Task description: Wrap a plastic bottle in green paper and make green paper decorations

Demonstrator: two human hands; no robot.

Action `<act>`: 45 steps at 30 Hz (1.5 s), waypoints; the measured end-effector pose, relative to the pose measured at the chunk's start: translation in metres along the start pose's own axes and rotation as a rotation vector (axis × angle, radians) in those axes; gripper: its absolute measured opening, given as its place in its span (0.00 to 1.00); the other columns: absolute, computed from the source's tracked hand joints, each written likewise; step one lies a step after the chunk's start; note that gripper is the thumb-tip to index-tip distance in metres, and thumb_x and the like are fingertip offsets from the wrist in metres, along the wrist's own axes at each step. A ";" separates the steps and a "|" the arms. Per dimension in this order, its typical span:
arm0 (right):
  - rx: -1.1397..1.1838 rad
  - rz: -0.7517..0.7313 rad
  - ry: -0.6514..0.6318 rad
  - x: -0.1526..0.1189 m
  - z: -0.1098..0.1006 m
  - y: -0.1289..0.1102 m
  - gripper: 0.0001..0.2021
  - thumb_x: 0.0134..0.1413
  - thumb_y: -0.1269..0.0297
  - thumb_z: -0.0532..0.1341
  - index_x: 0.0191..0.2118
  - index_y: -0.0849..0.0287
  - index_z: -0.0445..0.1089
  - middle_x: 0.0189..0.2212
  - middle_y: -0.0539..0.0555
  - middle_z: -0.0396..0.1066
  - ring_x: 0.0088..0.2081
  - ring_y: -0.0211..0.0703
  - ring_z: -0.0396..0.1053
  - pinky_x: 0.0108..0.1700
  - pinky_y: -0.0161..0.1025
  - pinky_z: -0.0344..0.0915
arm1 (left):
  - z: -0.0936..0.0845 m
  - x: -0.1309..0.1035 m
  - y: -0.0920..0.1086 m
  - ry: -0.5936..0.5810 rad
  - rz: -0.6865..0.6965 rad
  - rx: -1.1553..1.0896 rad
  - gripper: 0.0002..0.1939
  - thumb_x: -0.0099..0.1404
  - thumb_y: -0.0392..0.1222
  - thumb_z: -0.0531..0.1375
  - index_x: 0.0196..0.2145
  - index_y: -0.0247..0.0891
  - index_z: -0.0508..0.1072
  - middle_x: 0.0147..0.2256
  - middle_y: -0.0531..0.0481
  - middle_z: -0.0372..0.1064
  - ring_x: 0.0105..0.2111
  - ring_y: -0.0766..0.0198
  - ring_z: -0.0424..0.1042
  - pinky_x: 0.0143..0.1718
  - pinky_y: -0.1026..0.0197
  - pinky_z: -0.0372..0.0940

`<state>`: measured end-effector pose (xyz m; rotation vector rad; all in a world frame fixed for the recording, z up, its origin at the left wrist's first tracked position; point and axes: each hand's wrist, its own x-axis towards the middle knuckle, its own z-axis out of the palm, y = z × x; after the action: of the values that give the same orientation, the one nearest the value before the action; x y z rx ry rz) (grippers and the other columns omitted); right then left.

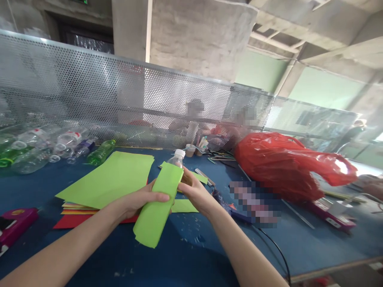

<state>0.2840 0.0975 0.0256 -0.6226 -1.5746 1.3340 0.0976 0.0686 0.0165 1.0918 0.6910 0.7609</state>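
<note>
A folded strip of light green paper (pixel 158 207) is held up at a slant over the blue table. My left hand (pixel 143 201) grips it from the left, thumb across its front and fingers hidden behind. At its upper right edge is my right hand (pixel 191 187), with curled fingers touching the paper. Just behind the strip stands a clear bottle with a white cap (pixel 180 153). To the left lies a stack of coloured sheets, light green on top (pixel 116 175). A smaller green piece (pixel 184 205) rests on the table between my forearms.
Several plastic bottles (pixel 101 152) lie at the back left before a perforated metal screen (pixel 89 79). A red plastic bag (pixel 278 163) sits at right, near a blue tool (pixel 241 216) with a black cord. A magenta object (pixel 20 225) is at far left.
</note>
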 end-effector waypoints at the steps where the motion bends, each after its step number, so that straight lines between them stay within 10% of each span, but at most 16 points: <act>1: 0.009 0.016 0.000 -0.001 0.002 -0.001 0.26 0.44 0.62 0.68 0.52 0.52 0.66 0.45 0.53 0.72 0.45 0.47 0.70 0.44 0.43 0.69 | 0.000 0.000 0.000 0.003 -0.009 0.005 0.39 0.50 0.44 0.69 0.56 0.42 0.57 0.35 0.47 0.73 0.32 0.56 0.75 0.38 0.52 0.67; 8: 0.219 0.215 0.067 -0.004 0.017 0.001 0.32 0.42 0.62 0.69 0.55 0.50 0.60 0.39 0.52 0.74 0.30 0.42 0.71 0.24 0.34 0.65 | -0.001 0.003 -0.002 0.106 -0.123 0.030 0.45 0.49 0.45 0.70 0.60 0.44 0.52 0.37 0.46 0.73 0.34 0.56 0.75 0.39 0.51 0.68; 20: 0.253 0.226 0.266 -0.001 0.025 0.012 0.40 0.43 0.61 0.68 0.61 0.50 0.51 0.35 0.51 0.75 0.27 0.42 0.72 0.16 0.31 0.57 | -0.002 0.008 -0.004 0.105 -0.118 0.037 0.40 0.53 0.47 0.68 0.59 0.46 0.55 0.45 0.42 0.71 0.36 0.57 0.74 0.42 0.50 0.68; 35: 0.274 0.225 0.409 0.007 0.009 0.024 0.14 0.46 0.58 0.65 0.38 0.55 0.67 0.30 0.50 0.74 0.33 0.44 0.72 0.29 0.36 0.69 | 0.021 0.005 -0.004 0.203 -0.050 0.019 0.44 0.54 0.55 0.66 0.62 0.50 0.49 0.45 0.43 0.70 0.33 0.57 0.75 0.34 0.56 0.69; 45: 0.385 0.219 0.395 0.005 0.011 0.031 0.17 0.44 0.60 0.67 0.40 0.53 0.64 0.34 0.48 0.74 0.36 0.45 0.73 0.33 0.39 0.70 | 0.024 0.010 -0.010 0.203 -0.027 0.017 0.42 0.55 0.57 0.64 0.61 0.48 0.50 0.46 0.43 0.71 0.31 0.60 0.74 0.33 0.58 0.69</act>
<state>0.2663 0.1057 -0.0018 -0.7732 -0.9216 1.5154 0.1245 0.0616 0.0139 1.0275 0.8832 0.8514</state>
